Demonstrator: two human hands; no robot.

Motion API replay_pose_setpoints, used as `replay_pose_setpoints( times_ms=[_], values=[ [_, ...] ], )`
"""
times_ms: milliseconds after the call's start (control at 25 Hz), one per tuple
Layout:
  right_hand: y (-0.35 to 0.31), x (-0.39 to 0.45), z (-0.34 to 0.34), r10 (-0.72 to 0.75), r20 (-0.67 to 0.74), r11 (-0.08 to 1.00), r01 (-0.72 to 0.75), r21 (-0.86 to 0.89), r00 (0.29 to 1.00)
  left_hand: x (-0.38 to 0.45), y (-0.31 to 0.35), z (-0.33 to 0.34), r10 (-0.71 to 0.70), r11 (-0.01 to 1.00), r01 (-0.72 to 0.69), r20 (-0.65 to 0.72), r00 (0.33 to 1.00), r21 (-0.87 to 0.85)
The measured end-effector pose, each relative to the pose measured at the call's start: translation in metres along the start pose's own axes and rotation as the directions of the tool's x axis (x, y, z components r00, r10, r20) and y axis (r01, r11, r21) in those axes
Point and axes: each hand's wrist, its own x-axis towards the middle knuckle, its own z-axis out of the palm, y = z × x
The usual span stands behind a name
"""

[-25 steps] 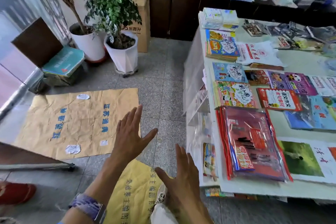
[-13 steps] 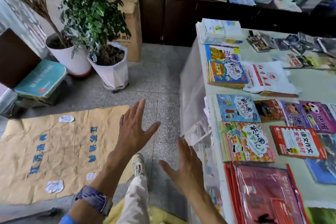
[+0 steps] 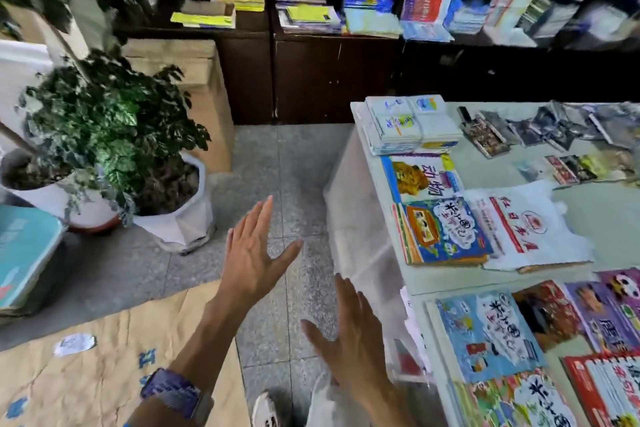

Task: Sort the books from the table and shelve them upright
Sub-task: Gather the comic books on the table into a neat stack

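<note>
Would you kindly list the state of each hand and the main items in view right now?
Left hand: open, fingers straight, holding nothing.
Right hand: open, holding nothing, beside the table.
Tied bundle of booklets: lying flat.
Children's books: stacked flat, unshelved.
Bookshelf: stocked with flat piles.

A leafy potted plant in a white pot stands on the grey tiled floor before a cardboard box, with creased brown paper bearing blue characters spread on the floor nearer the camera.
</note>
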Motion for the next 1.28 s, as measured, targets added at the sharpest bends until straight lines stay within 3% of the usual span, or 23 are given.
replay_pose_setpoints(
  times_ms=[480,760,960,1280],
  values=[
    [-0.014,0.363,-0.049,-0.043,0.033,0.999,0.042,0.035,0.999,0.346,-0.030,0.029,-0.055,0.997,0.054,0.027,0.998,0.048],
    [-0.032,0.523,-0.078,-0.045,0.061,0.999,0.043,0.032,0.997,0.511,-0.037,0.031,-0.018,0.999,0.017,-0.013,1.000,-0.046],
    [-0.056,0.651,-0.069,0.042,0.002,0.997,-0.042,0.064,0.999,0.646,-0.083,0.043,-0.040,0.998,0.041,0.022,0.999,-0.054],
    [-0.099,0.813,-0.084,0.307,-0.024,0.939,-0.299,0.171,0.951,0.859,-0.095,0.048,0.109,0.990,-0.089,0.195,0.975,-0.107]
  ],
)
